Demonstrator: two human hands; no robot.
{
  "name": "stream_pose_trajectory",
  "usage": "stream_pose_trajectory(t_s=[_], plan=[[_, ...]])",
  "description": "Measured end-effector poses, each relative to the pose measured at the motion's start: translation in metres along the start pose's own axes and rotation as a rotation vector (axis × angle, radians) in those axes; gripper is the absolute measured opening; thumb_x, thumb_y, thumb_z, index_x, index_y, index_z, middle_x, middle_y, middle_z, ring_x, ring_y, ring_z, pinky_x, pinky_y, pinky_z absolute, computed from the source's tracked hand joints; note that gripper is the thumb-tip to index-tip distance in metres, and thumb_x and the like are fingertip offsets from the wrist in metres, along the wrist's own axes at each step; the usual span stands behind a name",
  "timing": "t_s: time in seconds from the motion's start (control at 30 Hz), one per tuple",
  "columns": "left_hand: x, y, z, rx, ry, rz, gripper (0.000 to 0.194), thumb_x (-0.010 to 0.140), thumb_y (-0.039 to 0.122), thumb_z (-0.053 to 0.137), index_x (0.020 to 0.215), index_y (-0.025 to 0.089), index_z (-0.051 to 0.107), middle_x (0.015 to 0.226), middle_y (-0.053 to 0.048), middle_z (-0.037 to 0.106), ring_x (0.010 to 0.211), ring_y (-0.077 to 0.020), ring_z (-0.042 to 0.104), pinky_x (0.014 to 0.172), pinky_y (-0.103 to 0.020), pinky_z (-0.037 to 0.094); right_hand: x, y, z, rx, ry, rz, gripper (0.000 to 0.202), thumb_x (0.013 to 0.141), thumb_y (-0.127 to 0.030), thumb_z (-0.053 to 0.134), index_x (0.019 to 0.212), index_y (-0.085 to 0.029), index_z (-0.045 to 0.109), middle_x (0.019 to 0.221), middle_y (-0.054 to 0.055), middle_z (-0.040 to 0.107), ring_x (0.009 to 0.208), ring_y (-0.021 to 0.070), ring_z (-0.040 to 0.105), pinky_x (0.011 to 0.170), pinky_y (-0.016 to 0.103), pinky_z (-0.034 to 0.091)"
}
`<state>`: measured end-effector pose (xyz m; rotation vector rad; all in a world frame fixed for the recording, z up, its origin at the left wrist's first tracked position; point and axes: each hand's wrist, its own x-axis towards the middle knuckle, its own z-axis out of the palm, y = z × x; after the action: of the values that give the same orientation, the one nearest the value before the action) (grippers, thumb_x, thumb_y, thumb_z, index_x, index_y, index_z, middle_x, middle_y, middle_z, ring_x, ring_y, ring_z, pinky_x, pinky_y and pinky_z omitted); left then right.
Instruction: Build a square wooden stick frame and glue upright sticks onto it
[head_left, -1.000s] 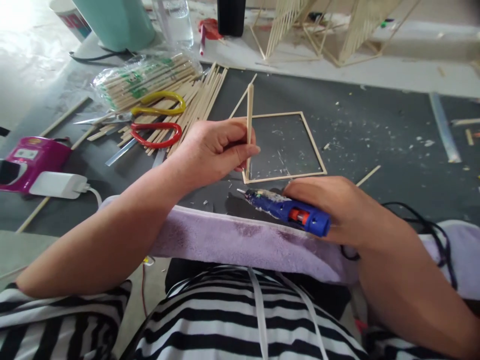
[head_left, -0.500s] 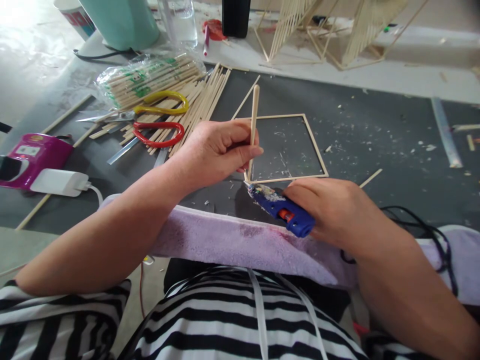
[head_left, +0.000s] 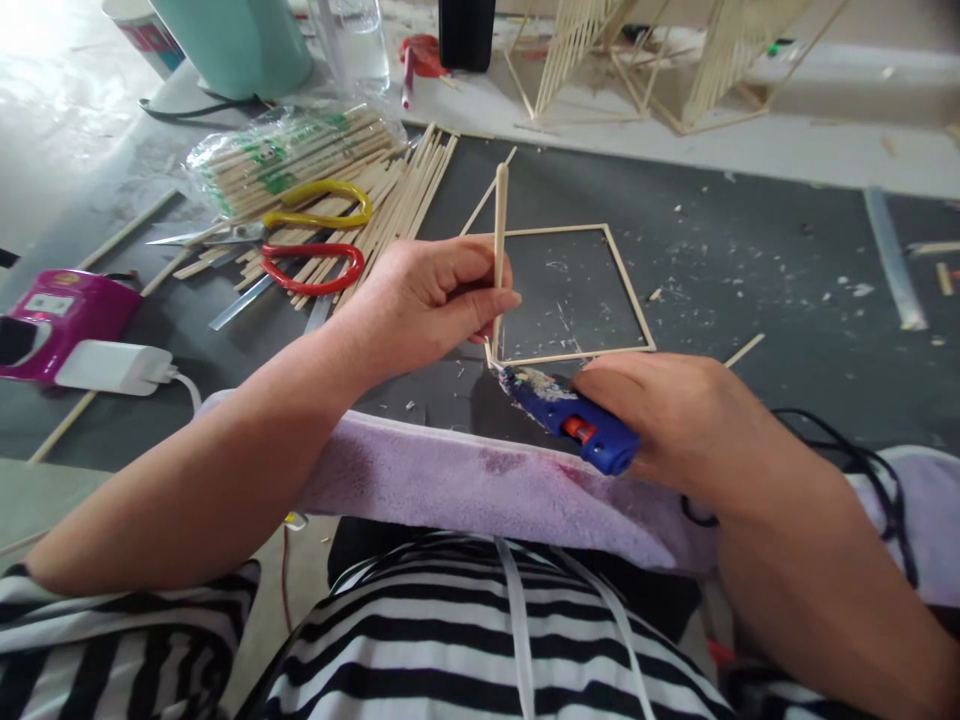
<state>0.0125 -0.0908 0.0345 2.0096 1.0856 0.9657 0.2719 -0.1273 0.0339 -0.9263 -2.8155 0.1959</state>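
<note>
Between the thumb and fingers of my left hand (head_left: 442, 295) a wooden stick (head_left: 501, 210) is pinched upright. Its lower end meets the near left corner of a square stick frame (head_left: 628, 285) lying on the dark mat. My right hand (head_left: 667, 415) is wrapped round a blue glue gun (head_left: 574, 415), whose nozzle is at that corner, by the foot of the stick. Dried glue covers the front of the gun. My left hand hides part of the frame's left side.
Scissors (head_left: 315, 265) lie on loose sticks (head_left: 424, 190) at the left, beside a bagged bundle (head_left: 292, 160). A pink power socket (head_left: 82, 320) is far left. Stick structures (head_left: 577, 50) stand at the back. A glue stick (head_left: 896, 260) lies right; a black cable (head_left: 847, 450) runs near my right forearm.
The upright stick has straightened and its top has shifted slightly left. The back end of the glue gun has moved a little to the right, with its nozzle still at the corner.
</note>
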Motion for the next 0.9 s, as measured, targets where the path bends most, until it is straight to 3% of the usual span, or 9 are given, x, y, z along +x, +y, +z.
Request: stream_pose_trajectory(t_s=[0.4, 0.63, 0.8, 0.9], plan=[[0.000, -0.001, 0.000, -0.015, -0.004, -0.002, 0.015, 0.088, 0.023, 0.063, 0.073, 0.020, 0.062, 0.069, 0.000, 0.066, 0.060, -0.0122, 0.063, 0.056, -0.025, 0.052, -0.005, 0.010, -0.003, 0.069, -0.029, 0.092, 0.010, 0.083, -0.016, 0.055, 0.085, -0.025, 0.058, 0.075, 0.003, 0.064, 0.065, 0.0208, 0.059, 0.056, 0.032, 0.036], [0.001, -0.001, 0.000, -0.029, -0.003, 0.008, 0.014, 0.088, 0.021, 0.063, 0.073, 0.021, 0.062, 0.069, 0.001, 0.065, 0.061, -0.0114, 0.063, 0.056, -0.024, 0.051, -0.001, 0.008, -0.003, 0.156, -0.042, 0.048, 0.006, 0.087, -0.019, 0.054, 0.088, -0.023, 0.059, 0.077, 0.002, 0.064, 0.067, 0.0189, 0.060, 0.060, 0.031, 0.037], [0.002, -0.002, 0.001, -0.053, -0.011, 0.063, 0.015, 0.087, 0.019, 0.064, 0.073, 0.019, 0.062, 0.069, 0.001, 0.065, 0.058, -0.0089, 0.062, 0.054, -0.022, 0.049, -0.003, 0.012, -0.003, 0.146, -0.046, 0.086, 0.010, 0.084, -0.015, 0.053, 0.085, -0.024, 0.057, 0.074, 0.001, 0.062, 0.064, 0.0182, 0.057, 0.058, 0.031, 0.037], [0.001, -0.001, 0.000, -0.038, -0.007, 0.023, 0.014, 0.088, 0.020, 0.063, 0.074, 0.019, 0.062, 0.070, 0.001, 0.065, 0.061, -0.0097, 0.063, 0.056, -0.022, 0.051, -0.004, 0.014, -0.004, 0.149, -0.007, 0.104, 0.009, 0.087, -0.018, 0.052, 0.087, -0.025, 0.058, 0.077, 0.003, 0.065, 0.066, 0.0199, 0.059, 0.058, 0.031, 0.037]])
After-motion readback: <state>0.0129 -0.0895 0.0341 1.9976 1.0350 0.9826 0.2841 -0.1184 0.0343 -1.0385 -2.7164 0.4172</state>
